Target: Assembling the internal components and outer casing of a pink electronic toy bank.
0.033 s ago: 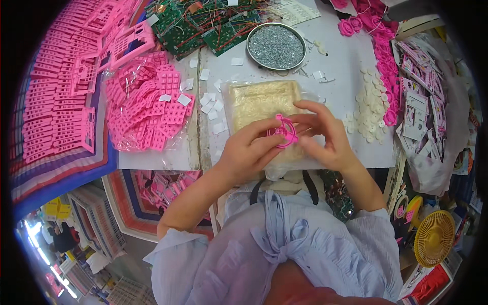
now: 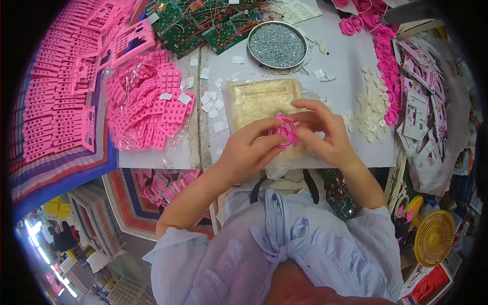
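Observation:
Between my fingertips is a bright pink ring-shaped plastic part (image 2: 291, 141) with a crosspiece inside and a small tab on top. My left hand (image 2: 249, 147) pinches its left side between thumb and fingers. From the right, the thumb and fingers of my right hand (image 2: 325, 134) close on the ring's right edge, with the index finger raised in a curve. Both hands hover over a yellowish pad (image 2: 264, 96) wrapped in clear plastic. Some of the ring is hidden behind my fingers.
A round metal dish of small screws (image 2: 277, 46) stands beyond the pad. To the left lie bagged pink keypads (image 2: 147, 101) and rows of pink casings (image 2: 56, 91). Green circuit boards (image 2: 223, 35) lie at the back. White discs (image 2: 372, 107) and pink coils (image 2: 389, 71) are on the right.
My right thumb has moved slightly up and in toward the ring's right edge. The ring is turned a little; my left hand keeps its pinch.

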`<state>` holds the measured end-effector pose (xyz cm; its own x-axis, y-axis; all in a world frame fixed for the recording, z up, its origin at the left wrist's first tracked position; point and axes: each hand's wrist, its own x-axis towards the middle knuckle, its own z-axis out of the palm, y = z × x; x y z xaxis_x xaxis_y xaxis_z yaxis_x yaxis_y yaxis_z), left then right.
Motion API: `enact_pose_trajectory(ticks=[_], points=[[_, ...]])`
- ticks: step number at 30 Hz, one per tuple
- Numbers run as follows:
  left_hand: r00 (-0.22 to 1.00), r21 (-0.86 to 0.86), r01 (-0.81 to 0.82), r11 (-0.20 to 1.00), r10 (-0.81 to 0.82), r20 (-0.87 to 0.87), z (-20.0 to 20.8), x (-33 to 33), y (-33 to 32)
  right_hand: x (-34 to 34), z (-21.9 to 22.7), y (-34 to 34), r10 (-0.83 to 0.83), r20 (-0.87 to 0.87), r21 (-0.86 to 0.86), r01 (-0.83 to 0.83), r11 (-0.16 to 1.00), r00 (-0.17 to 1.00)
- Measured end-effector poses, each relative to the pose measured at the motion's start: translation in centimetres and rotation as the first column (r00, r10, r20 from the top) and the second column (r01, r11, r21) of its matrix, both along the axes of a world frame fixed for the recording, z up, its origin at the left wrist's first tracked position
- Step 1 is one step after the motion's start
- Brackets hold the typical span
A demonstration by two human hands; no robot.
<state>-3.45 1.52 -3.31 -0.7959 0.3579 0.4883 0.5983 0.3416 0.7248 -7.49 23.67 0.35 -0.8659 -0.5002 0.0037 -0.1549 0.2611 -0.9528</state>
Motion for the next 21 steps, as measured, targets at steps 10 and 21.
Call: enact_pose_trajectory(ticks=[10,21], points=[[0.999,-0.579,-0.003,0.815,0.025,0.031,-0.1,0.4,-0.1,-2.4,-3.4,-2.5,0.175,-0.660,0.421,0.166,0.892,0.731],[0.854,0.122,0.206,0.971,-0.240,0.462,4.3,-2.5,-7.1,-4.0,-2.1,-2.5,0.326,-0.486,0.531,-0.022,0.847,0.811]])
